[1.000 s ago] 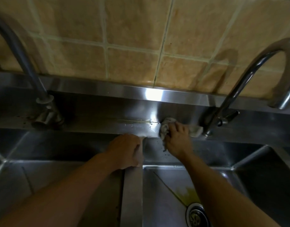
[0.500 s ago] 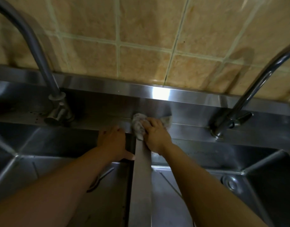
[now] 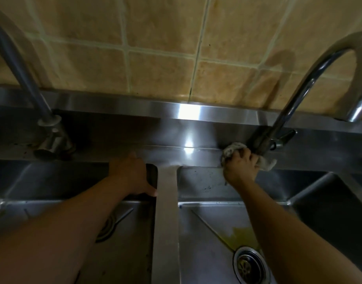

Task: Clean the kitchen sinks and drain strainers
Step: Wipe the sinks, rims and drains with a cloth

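Two sinks are seen side by side, parted by a flat steel divider [image 3: 165, 212] that runs from near to far. A crumpled cloth [image 3: 231, 150] is gripped in the right hand [image 3: 240, 167], whose fingers are curled round it, and it is pressed on the far ledge [image 3: 188, 154] right against the base of the right faucet [image 3: 264, 144]. The ledge's long axis runs left to right, so the next wipe is judged to follow that line. The right drain strainer [image 3: 250, 263] lies well nearer than that hand, low in the right sink [image 3: 206, 232], beside a yellowish stain [image 3: 241, 236]; the right hand is the closer one to it. The left hand [image 3: 135, 177] is laid with relaxed fingers over the far rim of the left sink [image 3: 125, 242], just left of the divider, holding nothing. The left strainer [image 3: 108, 228] is largely hidden by the forearm.
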A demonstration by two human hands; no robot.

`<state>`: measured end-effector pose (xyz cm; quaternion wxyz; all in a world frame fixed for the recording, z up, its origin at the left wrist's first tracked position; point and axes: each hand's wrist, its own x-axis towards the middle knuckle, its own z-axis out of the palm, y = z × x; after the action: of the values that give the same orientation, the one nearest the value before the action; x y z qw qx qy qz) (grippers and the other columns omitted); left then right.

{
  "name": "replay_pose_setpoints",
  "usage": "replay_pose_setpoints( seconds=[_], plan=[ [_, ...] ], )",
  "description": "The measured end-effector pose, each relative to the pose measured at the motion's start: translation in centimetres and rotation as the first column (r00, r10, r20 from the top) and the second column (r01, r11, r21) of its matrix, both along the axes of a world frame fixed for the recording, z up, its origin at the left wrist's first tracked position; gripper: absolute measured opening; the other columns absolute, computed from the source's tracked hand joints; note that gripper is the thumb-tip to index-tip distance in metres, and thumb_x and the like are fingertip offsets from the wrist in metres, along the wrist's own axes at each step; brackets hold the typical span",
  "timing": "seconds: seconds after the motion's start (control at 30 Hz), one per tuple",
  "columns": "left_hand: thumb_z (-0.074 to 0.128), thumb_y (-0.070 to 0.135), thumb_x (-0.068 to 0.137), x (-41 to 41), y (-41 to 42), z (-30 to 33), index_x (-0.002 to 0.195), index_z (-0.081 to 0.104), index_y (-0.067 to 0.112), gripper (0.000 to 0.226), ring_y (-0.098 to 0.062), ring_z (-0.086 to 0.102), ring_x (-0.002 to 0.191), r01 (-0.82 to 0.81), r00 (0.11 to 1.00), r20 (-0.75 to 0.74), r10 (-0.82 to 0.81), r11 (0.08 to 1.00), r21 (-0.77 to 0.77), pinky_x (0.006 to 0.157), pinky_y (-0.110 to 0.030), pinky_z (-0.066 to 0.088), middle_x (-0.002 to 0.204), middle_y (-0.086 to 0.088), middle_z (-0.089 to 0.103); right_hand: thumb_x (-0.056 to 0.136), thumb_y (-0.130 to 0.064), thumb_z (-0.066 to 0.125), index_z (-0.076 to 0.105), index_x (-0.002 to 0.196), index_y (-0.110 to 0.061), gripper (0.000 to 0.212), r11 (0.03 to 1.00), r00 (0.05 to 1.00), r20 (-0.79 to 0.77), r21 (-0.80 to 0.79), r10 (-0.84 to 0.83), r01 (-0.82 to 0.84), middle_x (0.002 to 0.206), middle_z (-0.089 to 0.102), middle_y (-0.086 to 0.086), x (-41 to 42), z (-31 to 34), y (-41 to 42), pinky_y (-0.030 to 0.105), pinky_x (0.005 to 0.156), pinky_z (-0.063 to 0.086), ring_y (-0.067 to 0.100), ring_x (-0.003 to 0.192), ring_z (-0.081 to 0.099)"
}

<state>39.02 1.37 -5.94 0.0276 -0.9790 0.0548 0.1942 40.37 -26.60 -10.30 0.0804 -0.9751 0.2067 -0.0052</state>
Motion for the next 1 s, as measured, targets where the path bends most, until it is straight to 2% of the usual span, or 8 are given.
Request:
replay_pose_setpoints(
  seconds=[0.17, 0.37, 0.47, 0.57, 0.63, 0.73, 0.83, 1.0],
  plan=[
    [0.069, 0.079, 0.052, -0.1, 0.8, -0.5, 0.129, 0.049, 0.018, 0.100, -0.025, 0.046, 0.123, 0.030, 0.999, 0.034, -0.029, 0.999, -0.038, 0.096, -0.036, 0.038, 0.137, -0.006, 0.042, 0.092, -0.038, 0.047, 0.030, 0.148, -0.020, 0.061, 0.909, 0.912, -0.003, -0.080, 0.411, -0.410, 0.156, 0.017, 0.008, 0.4, -1.3, 7.7, 0.039, 0.110, 0.021, 0.036, 0.137, 0.020],
    [0.077, 0.049, 0.067, 0.4, 4.3, -0.1, 0.134, 0.046, 0.022, 0.079, -0.025, 0.050, 0.122, 0.024, 0.999, 0.052, -0.010, 0.962, -0.272, 0.100, -0.038, 0.044, 0.137, -0.005, 0.049, 0.093, -0.039, 0.049, 0.036, 0.143, -0.026, 0.053, 0.768, 0.785, 0.090, 0.168, 0.612, -0.618, 0.153, 0.023, 0.004, 2.3, -0.7, 17.2, 0.047, 0.112, 0.024, 0.035, 0.138, 0.019],
    [0.069, 0.047, 0.076, -0.4, 6.7, -0.6, 0.142, 0.037, 0.019, 0.079, -0.025, 0.036, 0.136, -0.013, 0.995, 0.092, 0.023, 0.994, -0.111, 0.111, -0.040, 0.031, 0.151, -0.007, 0.030, 0.095, -0.036, 0.049, 0.037, 0.143, -0.027, 0.051, 0.704, 0.724, 0.060, 0.186, 0.688, -0.685, 0.151, 0.026, 0.002, 2.8, -0.1, 17.4, 0.043, 0.110, 0.027, 0.032, 0.136, 0.025],
    [0.066, 0.046, 0.079, -1.1, 8.9, -1.2, 0.142, 0.035, 0.019, 0.075, -0.027, 0.030, 0.137, -0.116, 0.985, 0.130, 0.115, 0.993, 0.000, 0.111, -0.042, 0.027, 0.149, -0.008, 0.025, 0.093, -0.035, 0.049, 0.046, 0.137, -0.026, 0.045, 0.789, 0.790, 0.079, 0.051, 0.608, -0.612, 0.144, 0.034, 0.007, 1.9, 0.1, 14.3, 0.036, 0.108, 0.027, 0.033, 0.131, 0.032],
    [0.065, 0.043, 0.080, -1.2, 9.7, -1.3, 0.142, 0.034, 0.019, 0.074, -0.027, 0.030, 0.136, -0.136, 0.982, 0.135, 0.135, 0.991, 0.000, 0.110, -0.042, 0.027, 0.147, -0.008, 0.028, 0.091, -0.037, 0.053, 0.053, 0.131, -0.029, 0.041, 0.909, 0.905, 0.089, -0.052, 0.416, -0.413, 0.143, 0.031, 0.009, 0.9, 0.1, 11.6, 0.041, 0.109, 0.022, 0.035, 0.131, 0.028],
    [0.065, 0.039, 0.081, -1.0, 10.7, -1.2, 0.140, 0.038, 0.020, 0.067, -0.026, 0.037, 0.132, -0.106, 0.986, 0.121, 0.112, 0.993, -0.058, 0.107, -0.038, 0.033, 0.143, -0.007, 0.033, 0.091, -0.040, 0.054, 0.050, 0.134, -0.026, 0.044, 0.956, 0.959, 0.002, -0.082, 0.282, -0.281, 0.143, 0.024, 0.011, 0.5, 0.5, 11.8, 0.049, 0.106, 0.027, 0.037, 0.130, 0.022],
    [0.064, 0.035, 0.084, -0.8, 11.8, -0.9, 0.136, 0.041, 0.017, 0.060, -0.025, 0.042, 0.128, -0.074, 0.989, 0.121, 0.089, 0.990, -0.121, 0.105, -0.037, 0.037, 0.139, -0.008, 0.038, 0.095, -0.042, 0.050, 0.046, 0.138, -0.020, 0.049, 0.940, 0.940, -0.008, -0.018, 0.340, -0.340, 0.144, 0.025, 0.012, 1.0, 0.7, 15.7, 0.044, 0.100, 0.037, 0.037, 0.131, 0.024],
    [0.064, 0.021, 0.087, -1.8, 14.3, -1.3, 0.139, 0.036, 0.010, 0.060, -0.024, 0.038, 0.134, -0.093, 0.990, 0.068, 0.125, 0.929, -0.359, 0.109, -0.037, 0.033, 0.147, -0.010, 0.034, 0.091, -0.029, 0.052, 0.033, 0.145, -0.017, 0.058, 0.851, 0.851, 0.014, 0.005, 0.525, -0.526, 0.147, 0.026, 0.011, 1.9, -0.1, 22.5, 0.040, 0.108, 0.032, 0.036, 0.131, 0.027]
  ],
)
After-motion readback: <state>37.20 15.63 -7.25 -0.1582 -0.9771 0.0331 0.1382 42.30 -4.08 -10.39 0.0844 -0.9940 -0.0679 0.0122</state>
